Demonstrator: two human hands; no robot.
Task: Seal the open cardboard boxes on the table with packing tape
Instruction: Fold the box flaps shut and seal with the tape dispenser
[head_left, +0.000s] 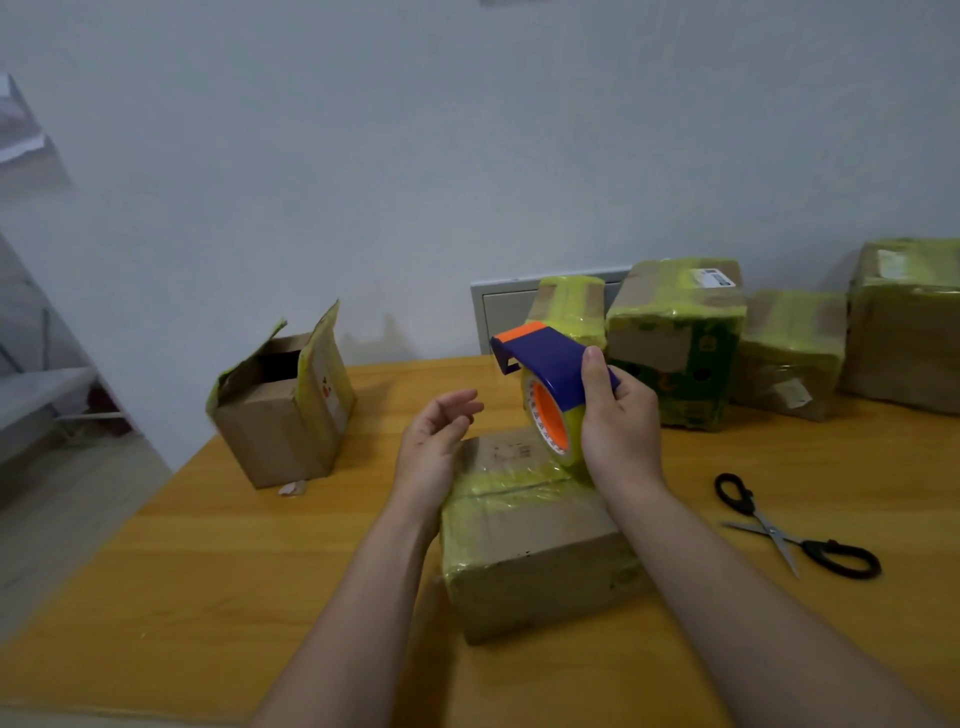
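Note:
A closed cardboard box (535, 551) with yellow-green tape across its top lies in front of me on the wooden table (208, 561). My right hand (618, 421) grips a blue tape dispenser (550, 364) with an orange core, its yellowish roll resting on the box's far right top edge. My left hand (436, 441) hovers open just left of the box's top, fingers relaxed and holding nothing. An open cardboard box (283, 405) with raised flaps stands at the table's left rear.
Several taped boxes (680, 332) are lined up along the wall at the back right. Black-handled scissors (795, 530) lie open on the table to the right of the box. The table's left edge drops off to the floor.

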